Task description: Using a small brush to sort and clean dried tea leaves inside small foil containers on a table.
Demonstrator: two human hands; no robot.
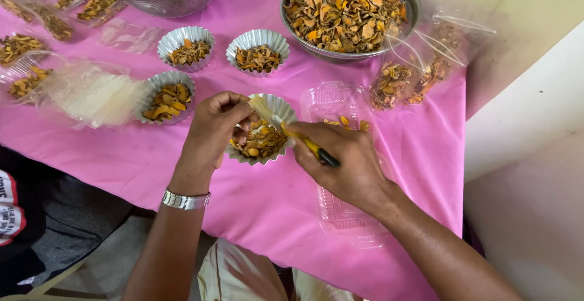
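Pink cloth (255, 210) covers the counter where we work. Our left hand (213, 128) holds the rim of a small silver cup (263, 132) with wavy sides. The fingers of that grip are pressed on the cup's near edge. The cup sits in the middle of the cloth, right in front of us. It is full of dry orange and brown chips (263, 140).

Our right hand (347, 158) pinches a yellow and black tool (313, 149), thin like a pen. Its tip points into the cup and touches the chips. A shiny metal band (185, 200) is on our left wrist.

Three more silver cups (186, 47) stand farther back and to the left, each with chips inside. A clear plastic box (340, 210) lies under our right hand, with a few chips in it. A big metal bowl (409, 0) full of chips stands at the back, on the right. Another metal bowl (176, 3) stands at the back, on the left. Clear bags (404, 82) with chips lie beside the big bowl. More clear bags (91, 94) and filled packs lie on the left side of the cloth.
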